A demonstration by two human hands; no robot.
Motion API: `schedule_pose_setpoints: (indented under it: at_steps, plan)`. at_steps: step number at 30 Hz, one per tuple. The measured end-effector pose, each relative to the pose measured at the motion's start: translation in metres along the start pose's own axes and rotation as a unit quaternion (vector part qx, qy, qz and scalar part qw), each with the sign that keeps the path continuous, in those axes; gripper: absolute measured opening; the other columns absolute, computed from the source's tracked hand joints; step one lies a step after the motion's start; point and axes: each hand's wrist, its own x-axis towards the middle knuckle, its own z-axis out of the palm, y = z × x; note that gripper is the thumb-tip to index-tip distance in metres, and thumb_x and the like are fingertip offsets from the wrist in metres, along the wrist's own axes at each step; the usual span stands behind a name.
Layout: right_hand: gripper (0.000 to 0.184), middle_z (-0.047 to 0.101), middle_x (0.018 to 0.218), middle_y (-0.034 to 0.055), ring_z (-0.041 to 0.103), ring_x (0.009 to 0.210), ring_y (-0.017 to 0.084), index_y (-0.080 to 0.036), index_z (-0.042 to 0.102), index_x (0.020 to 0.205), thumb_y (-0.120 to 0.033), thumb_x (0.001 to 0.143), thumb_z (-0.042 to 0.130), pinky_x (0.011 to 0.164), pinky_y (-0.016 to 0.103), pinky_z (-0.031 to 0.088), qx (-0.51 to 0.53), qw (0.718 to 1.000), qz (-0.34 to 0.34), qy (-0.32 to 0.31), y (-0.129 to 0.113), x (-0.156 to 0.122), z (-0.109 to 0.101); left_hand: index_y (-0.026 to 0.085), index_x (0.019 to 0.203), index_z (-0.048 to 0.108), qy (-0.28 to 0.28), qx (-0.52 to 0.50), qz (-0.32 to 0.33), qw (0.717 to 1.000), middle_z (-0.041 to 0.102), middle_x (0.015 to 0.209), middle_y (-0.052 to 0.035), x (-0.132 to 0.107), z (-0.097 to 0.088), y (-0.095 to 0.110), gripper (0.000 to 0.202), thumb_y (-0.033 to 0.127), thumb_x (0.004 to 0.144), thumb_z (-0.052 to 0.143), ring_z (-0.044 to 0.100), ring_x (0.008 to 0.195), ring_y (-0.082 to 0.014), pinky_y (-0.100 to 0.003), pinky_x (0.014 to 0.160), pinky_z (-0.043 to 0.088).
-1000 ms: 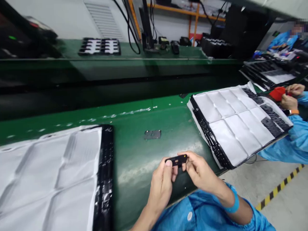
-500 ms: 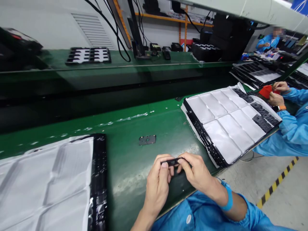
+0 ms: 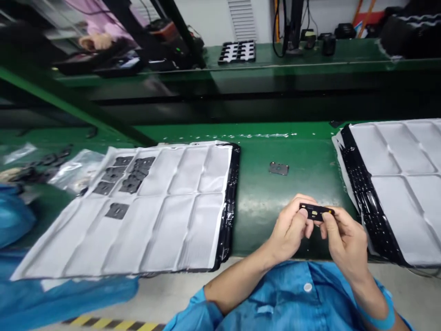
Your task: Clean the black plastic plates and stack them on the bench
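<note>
Between my two hands is a small flat black plate with pale rectangular spots and a yellow mark near its right end. My left hand pinches its left end, the thumb lying on the face. At the right end my right hand grips it the same way, fingers curled behind. Both hands are above the front of the green bench. Just beyond them, a similar dark plate lies flat on the bench.
On the left, a stack of black trays under a white sheet carries several dark plates. Another sheet-covered stack stands to the right. A co-worker's blue sleeve is at far left. A black-and-white tray rests on the rear shelf.
My view has swung left, bringing the left stack and its plates into sight. The black plate in my hands has tipped, so its broad face now shows. Both hands still hold it.
</note>
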Motion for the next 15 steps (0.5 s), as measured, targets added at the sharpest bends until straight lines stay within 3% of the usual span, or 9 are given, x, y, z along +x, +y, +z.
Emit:
schedule_pose_setpoints:
  at_steps: [8, 15]
  plan:
    - [0.017, 0.058, 0.064, -0.0065, 0.056, 0.050, 0.010, -0.021, 0.070, 0.099, -0.023, 0.110, 0.058, 0.052, 0.021, 0.046, -0.040, 0.998, -0.045, 0.011, -0.005, 0.001, 0.001, 0.012, 0.107, 0.064, 0.020, -0.054, -0.001, 0.998, 0.064, 0.084, -0.0032, 0.003, 0.002, -0.005, 0.042, 0.051, 0.112, 0.049, 0.048, 0.052, -0.0059, -0.021, 0.050, 0.037]
    - [0.017, 0.056, 0.063, -0.0061, 0.054, 0.047, 0.010, -0.021, 0.071, 0.100, -0.023, 0.110, 0.057, 0.051, 0.022, 0.046, -0.068, 0.995, -0.074, 0.014, -0.002, 0.001, 0.003, 0.014, 0.098, 0.063, 0.042, -0.036, 0.038, 0.998, 0.065, 0.112, -0.0083, 0.003, 0.002, -0.011, 0.041, 0.049, 0.112, 0.047, 0.047, 0.052, -0.0021, -0.021, 0.049, 0.038]
